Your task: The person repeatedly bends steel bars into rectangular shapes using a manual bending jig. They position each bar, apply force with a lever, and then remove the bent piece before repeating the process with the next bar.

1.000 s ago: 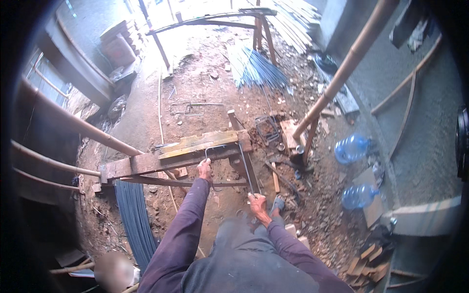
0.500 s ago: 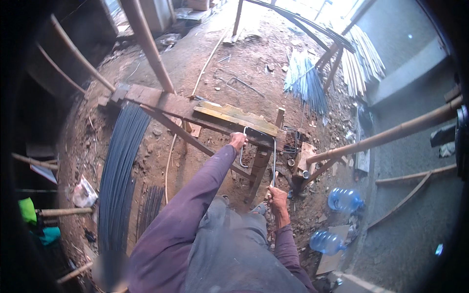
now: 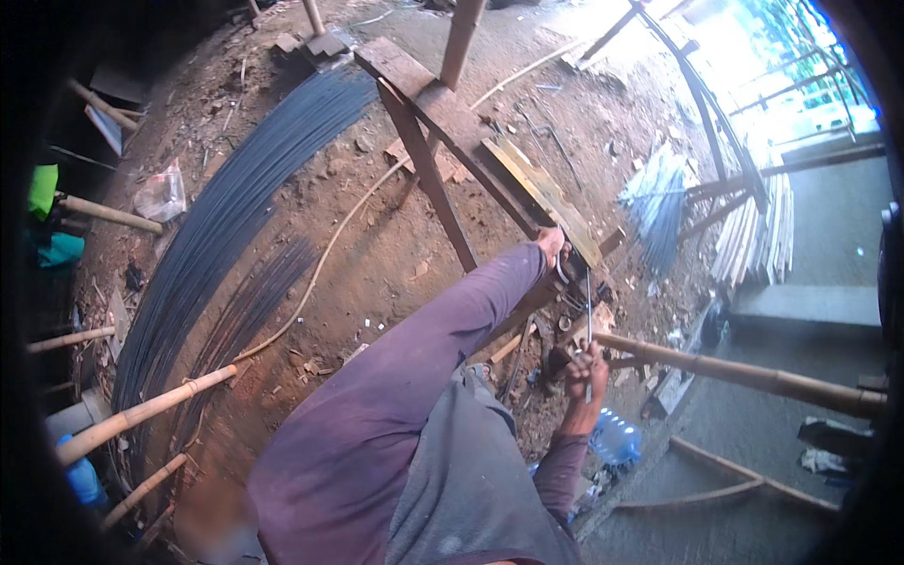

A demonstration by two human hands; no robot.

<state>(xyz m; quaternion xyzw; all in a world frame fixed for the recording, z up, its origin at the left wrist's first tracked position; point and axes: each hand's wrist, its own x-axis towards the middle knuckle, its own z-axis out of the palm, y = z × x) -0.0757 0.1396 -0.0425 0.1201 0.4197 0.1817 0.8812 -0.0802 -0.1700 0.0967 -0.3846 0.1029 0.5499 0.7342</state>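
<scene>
My left hand [image 3: 553, 245] is closed at the near edge of a timber bench [image 3: 452, 111], gripping a bent steel rod [image 3: 562, 271] whose curved end hangs below the fingers. Along the bench top lies a worn yellowish board [image 3: 537, 184] with notches in one edge. My right hand [image 3: 585, 374] is closed round a thin straight metal rod [image 3: 589, 315], lower down and to the right. This rod runs up to the bench's near end and pokes out below the fist. My left forearm hides part of the bench's legs.
Long dark steel bars [image 3: 226, 179] lie in a bundle on the dirt at left. A bamboo pole [image 3: 753, 372] slants in from the right, above a clear blue plastic bottle [image 3: 617, 438]. Another bamboo pole [image 3: 151, 414] juts in at lower left. More rods [image 3: 654, 202] lie far right.
The view has swung left, so the bench appears more slanted and further right. Both hands stay on their rods. The right fist now sits further up its rod, with an end showing below.
</scene>
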